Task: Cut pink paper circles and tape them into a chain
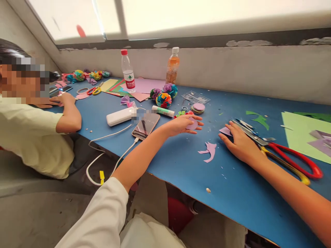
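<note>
My left hand [181, 124] is over the blue table with its fingers stretched out, holding a small purple paper circle [192, 123] against them. Just behind it lies a stack of paper circles [198, 108], a purple one on top. My right hand [241, 144] rests on the table, fingers extended, beside large scissors [292, 155] with red and yellow handles. A purple paper piece [225, 131] shows partly from under its fingers. Between my hands a curved purple paper cutout [210, 151] lies flat. Pens [244, 124] lie beyond the scissor blades.
A phone [146, 126] on a cable, a white power bank [120, 116] and a glue stick [162, 111] lie left. Paper flower balls [164, 98] and two bottles [128, 74] stand behind. Pale green paper [294, 134] is at right. A person [28, 127] works at left.
</note>
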Motion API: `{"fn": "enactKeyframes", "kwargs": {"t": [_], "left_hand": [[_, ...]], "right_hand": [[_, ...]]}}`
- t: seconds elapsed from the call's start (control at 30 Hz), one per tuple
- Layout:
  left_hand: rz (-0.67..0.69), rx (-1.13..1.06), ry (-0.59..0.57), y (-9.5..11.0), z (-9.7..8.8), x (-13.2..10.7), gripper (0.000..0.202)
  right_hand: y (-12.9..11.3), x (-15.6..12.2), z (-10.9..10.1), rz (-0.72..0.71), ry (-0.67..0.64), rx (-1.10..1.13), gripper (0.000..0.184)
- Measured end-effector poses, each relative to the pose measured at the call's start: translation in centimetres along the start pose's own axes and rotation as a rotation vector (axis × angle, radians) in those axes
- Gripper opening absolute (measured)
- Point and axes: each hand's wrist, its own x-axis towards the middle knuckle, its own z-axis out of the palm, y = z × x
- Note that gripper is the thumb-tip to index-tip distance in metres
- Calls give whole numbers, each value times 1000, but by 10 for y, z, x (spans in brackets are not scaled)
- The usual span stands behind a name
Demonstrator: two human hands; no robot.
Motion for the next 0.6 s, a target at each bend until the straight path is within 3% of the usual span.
{"fn": "enactKeyframes", "kwargs": {"t": [0.13,0.27,0.37,0.47,0.53,0.6], "left_hand": [[-29,45,-60,2,-2,3,45],[-82,54,-66,8,-1,2,52],[-104,55,-57,11,1,0,55],[-105,28,-48,12,2,-2,51],[-118,19,-50,13,3,-3,50],[-132,30,-51,14,3,-4,52]], "right_hand": [[2,17,-2,-26,-73,14,98],[16,18,-2,46,12,-6,107],[14,0,7,-43,45,114,80],[-8,-29,18,-294,-31,259,46],[-26,-47,20,-453,-7,281,52],[-39,-59,17,-539,-51,298,43]]}}
